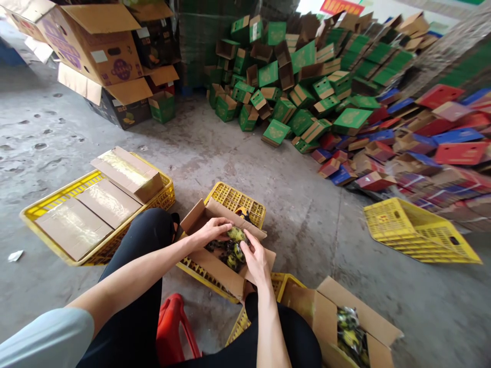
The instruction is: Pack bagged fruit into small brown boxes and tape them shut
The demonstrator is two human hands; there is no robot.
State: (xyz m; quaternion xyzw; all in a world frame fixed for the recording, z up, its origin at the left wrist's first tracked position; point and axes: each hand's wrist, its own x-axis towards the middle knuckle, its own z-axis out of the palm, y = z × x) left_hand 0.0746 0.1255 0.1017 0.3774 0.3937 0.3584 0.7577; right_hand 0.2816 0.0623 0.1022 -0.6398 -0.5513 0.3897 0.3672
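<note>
Hands over open cardboard box [215,263] on a yellow crate [245,202]: left hand [210,230] and right hand [255,258] each close lightly on wrapped green-yellow fruits [235,245] lying between them, seemingly light, slippery in film, bruisable, best cupped from both sides.

Green cartons [303,76] heaped beyond a tipped yellow crate [418,232].

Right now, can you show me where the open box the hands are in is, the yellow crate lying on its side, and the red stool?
open box [215,266], head view, its near brown flap.
tipped yellow crate [418,230], head view, its slotted side.
red stool [174,322], head view, its top edge.
</note>
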